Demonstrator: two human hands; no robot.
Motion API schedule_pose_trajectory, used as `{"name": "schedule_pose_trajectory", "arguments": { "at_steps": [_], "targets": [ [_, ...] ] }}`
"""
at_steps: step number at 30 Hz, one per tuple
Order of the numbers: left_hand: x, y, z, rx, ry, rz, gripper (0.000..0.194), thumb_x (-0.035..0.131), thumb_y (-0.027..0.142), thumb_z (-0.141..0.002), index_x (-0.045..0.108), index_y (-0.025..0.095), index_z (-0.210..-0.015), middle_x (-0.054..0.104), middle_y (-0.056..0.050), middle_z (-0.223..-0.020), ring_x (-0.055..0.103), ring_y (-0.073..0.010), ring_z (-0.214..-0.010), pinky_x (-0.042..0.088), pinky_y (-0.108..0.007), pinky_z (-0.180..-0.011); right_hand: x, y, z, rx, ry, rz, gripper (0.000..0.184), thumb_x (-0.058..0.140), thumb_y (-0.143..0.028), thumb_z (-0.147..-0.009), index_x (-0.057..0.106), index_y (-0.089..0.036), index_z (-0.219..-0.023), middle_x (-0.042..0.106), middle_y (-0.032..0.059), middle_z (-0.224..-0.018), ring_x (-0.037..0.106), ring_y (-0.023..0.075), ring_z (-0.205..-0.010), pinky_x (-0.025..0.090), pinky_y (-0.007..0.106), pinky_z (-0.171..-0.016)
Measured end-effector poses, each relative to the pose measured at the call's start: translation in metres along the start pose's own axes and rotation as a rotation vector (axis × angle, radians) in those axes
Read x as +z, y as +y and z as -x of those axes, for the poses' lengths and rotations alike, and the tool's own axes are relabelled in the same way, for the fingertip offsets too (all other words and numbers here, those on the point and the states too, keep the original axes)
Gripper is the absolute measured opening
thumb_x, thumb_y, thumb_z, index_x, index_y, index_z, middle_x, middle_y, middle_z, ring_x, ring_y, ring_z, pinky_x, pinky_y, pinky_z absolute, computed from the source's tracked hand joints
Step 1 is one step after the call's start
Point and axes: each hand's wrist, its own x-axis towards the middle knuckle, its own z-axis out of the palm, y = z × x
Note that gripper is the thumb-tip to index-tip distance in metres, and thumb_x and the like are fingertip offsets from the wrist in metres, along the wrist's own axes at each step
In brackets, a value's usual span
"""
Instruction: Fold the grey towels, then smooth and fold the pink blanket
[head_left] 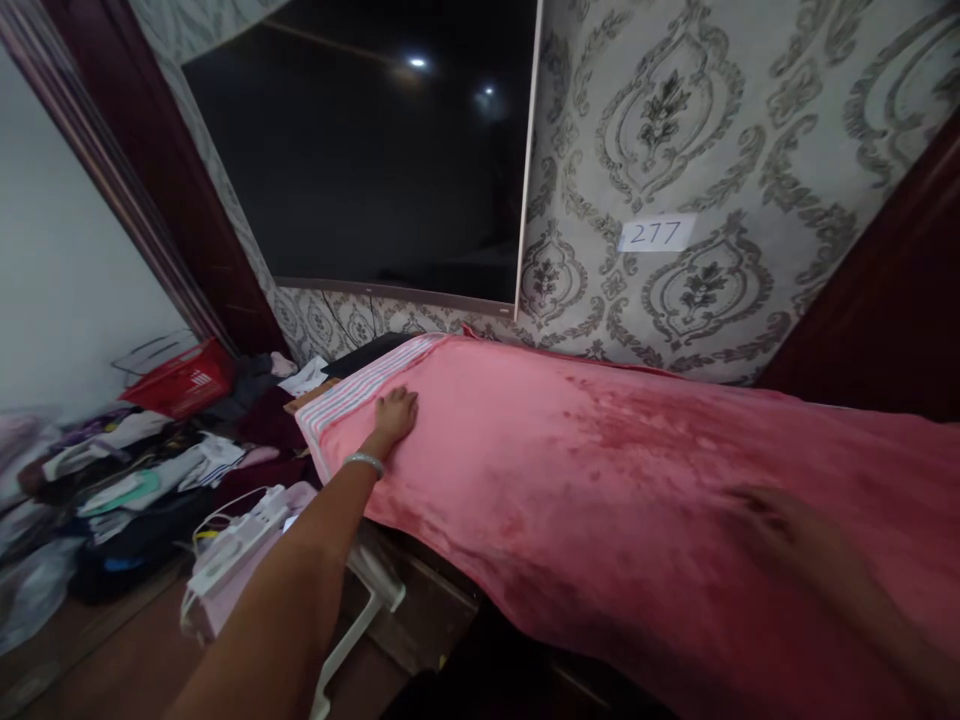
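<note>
A large pink cloth (495, 430) lies spread over a low cabinet or table below the wall. Along its left end runs a striped band (367, 385) in white, grey and pink. My left hand (395, 412) rests on the cloth near this band, fingers laid flat and nothing in them. Over the right part of the cloth is my right hand (772, 525), blurred by motion, its fingers loosely stretched toward the left. Whether it touches the cloth is hard to tell. Darker red, ruffled patches mark the cloth between the hands, and its front edge hangs down.
A large television (375, 150) hangs on the patterned wall above the cloth, beside a paper label (657, 233) reading 277. Piled clothes (150, 480), a red basket (184, 378) and a white power strip (236, 540) are at left. A white bracket-like piece (360, 625) stands below the cloth.
</note>
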Motion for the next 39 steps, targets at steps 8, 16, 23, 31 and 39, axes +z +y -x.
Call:
{"name": "schedule_pose_trajectory", "arguments": {
  "at_steps": [8, 16, 23, 31, 39],
  "targets": [
    [-0.008, -0.024, -0.017, 0.079, 0.033, 0.123, 0.037, 0.043, 0.016, -0.091, 0.069, 0.015, -0.118, 0.068, -0.011, -0.129, 0.057, -0.0207, -0.124, 0.039, -0.031, -0.112, 0.083, -0.087, -0.026, -0.267, -0.211, -0.095, 0.027, 0.051, -0.038, -0.078, 0.071, -0.022, -0.087, 0.072, 0.0102, -0.093, 0.066, 0.0259, -0.089, 0.052, 0.039, -0.084],
    [0.004, -0.059, -0.045, -0.215, 0.022, 0.176, 0.040, 0.046, 0.025, -0.091, 0.065, 0.014, -0.125, 0.066, -0.019, -0.131, 0.060, -0.0301, -0.121, 0.048, -0.042, -0.101, 0.128, -0.093, -0.030, -0.260, -0.146, 0.116, 0.017, 0.058, -0.031, -0.080, 0.068, -0.022, -0.089, 0.071, 0.0083, -0.098, 0.064, 0.0257, -0.095, 0.048, 0.035, -0.082],
    [0.005, -0.077, -0.064, -0.284, 0.014, 0.314, 0.045, 0.054, 0.024, -0.088, 0.061, 0.019, -0.132, 0.068, -0.016, -0.128, 0.061, -0.0284, -0.121, 0.048, -0.037, -0.098, 0.137, -0.089, -0.020, -0.324, -0.107, 0.178, 0.024, 0.041, -0.029, -0.088, 0.060, -0.025, -0.075, 0.065, 0.0064, -0.082, 0.060, 0.0252, -0.080, 0.043, 0.037, -0.071],
    [-0.019, -0.094, -0.069, -0.200, -0.100, 0.644, 0.070, 0.058, 0.030, -0.086, 0.042, 0.014, -0.152, 0.065, 0.001, -0.073, 0.059, -0.0134, -0.062, 0.049, -0.025, -0.063, 0.141, -0.088, -0.018, -0.254, -0.064, 0.257, 0.032, 0.032, -0.024, -0.091, 0.055, -0.024, -0.069, 0.064, 0.0094, -0.078, 0.058, 0.0262, -0.076, 0.040, 0.037, -0.070],
    [-0.027, -0.091, -0.076, -0.133, -0.190, 0.805, 0.033, 0.078, 0.036, -0.061, 0.079, 0.017, -0.088, 0.078, -0.007, -0.091, 0.068, -0.0232, -0.089, 0.055, -0.033, -0.084, 0.139, -0.096, -0.021, -0.187, -0.113, 0.226, 0.026, 0.039, -0.020, -0.089, 0.056, -0.022, -0.070, 0.064, 0.0094, -0.078, 0.056, 0.0243, -0.076, 0.036, 0.034, -0.067]
  ]
}}
